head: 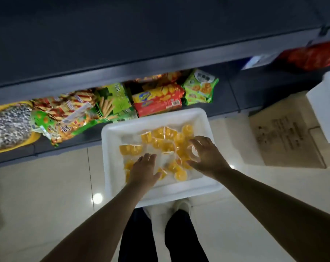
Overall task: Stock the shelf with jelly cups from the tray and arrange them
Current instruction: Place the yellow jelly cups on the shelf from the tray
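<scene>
White plastic is filling the middle of my view: the tray is sitting on the pale tiled floor, its far edge just in front of the dark bottom shelf. Inside it, orange jelly cups are lying loosely, most of them gathered toward the right and near side, some tipped over.

I am seeing both bare arms reaching down into the tray. The left hand is lying palm down with straight, slightly spread fingers, resting on the cups at the near left of the pile and gripping nothing that I can make out. The right hand is hovering over the right side of the pile with its fingers curled around a clear-topped jelly cup, holding it between thumb and fingertips.

On the shelf beyond, snack packets are crowding the left and centre: a red biscuit box, green packets to its right, and a yellow basin of wrapped sweets at the far left. The stretch of shelf right of the green packets is showing bare dark surface. A brown cardboard box is standing on the floor to the right of the tray, with a white container just beside it. White shoes are showing below the tray's near edge.
</scene>
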Action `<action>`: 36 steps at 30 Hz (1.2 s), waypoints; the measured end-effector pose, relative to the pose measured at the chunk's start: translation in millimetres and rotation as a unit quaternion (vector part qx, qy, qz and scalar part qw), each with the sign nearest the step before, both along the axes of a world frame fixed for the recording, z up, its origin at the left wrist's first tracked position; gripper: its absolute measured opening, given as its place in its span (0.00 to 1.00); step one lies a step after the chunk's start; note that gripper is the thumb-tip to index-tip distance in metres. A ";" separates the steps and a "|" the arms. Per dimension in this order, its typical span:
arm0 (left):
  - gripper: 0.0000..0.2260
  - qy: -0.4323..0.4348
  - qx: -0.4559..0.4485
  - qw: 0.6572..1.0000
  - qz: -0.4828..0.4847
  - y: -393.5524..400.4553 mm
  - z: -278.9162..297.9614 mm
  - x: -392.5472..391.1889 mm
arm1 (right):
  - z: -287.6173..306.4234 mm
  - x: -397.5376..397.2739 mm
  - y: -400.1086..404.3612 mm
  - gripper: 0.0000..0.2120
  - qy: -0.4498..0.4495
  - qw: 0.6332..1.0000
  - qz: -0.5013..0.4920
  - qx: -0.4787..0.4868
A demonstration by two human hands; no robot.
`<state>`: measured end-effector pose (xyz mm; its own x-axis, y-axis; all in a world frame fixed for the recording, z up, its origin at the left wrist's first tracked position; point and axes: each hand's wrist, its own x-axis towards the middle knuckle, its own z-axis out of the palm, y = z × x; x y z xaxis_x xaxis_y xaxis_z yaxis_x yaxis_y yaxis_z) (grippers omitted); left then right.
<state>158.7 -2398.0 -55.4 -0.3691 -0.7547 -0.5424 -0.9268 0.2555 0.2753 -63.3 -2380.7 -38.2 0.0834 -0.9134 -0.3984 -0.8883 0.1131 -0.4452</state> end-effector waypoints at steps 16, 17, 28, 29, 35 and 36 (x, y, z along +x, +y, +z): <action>0.28 0.043 0.109 0.982 0.149 29.0 -160.9 -7.3 | -159.1 43.9 40.4 0.37 -0.044 0.947 -0.203 0.245; 0.26 0.048 0.110 0.980 0.159 28.4 -163.6 -9.0 | -161.1 46.3 39.6 0.34 -0.036 0.947 -0.210 0.241; 0.25 0.080 0.099 0.956 0.263 19.7 -125.0 -0.1 | -125.5 29.9 24.9 0.20 -0.095 0.893 -0.329 0.293; 0.25 0.087 0.090 0.952 0.278 17.7 -111.9 0.4 | -112.5 26.0 21.7 0.20 -0.154 0.875 -0.355 0.292; 0.22 0.181 0.040 0.921 0.343 -6.1 -9.0 -7.6 | 3.0 12.4 -7.3 0.12 -0.451 0.762 -0.405 0.228; 0.22 0.198 0.028 0.917 0.344 -12.4 11.4 -10.6 | 25.3 10.8 -12.6 0.10 -0.468 0.761 -0.397 0.210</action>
<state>148.1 -2410.4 -44.0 0.0073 -0.8583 -0.5131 -0.6880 -0.3767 0.6203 -52.5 -2393.3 -12.9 -0.0014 -0.6334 -0.7738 0.2184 0.7549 -0.6184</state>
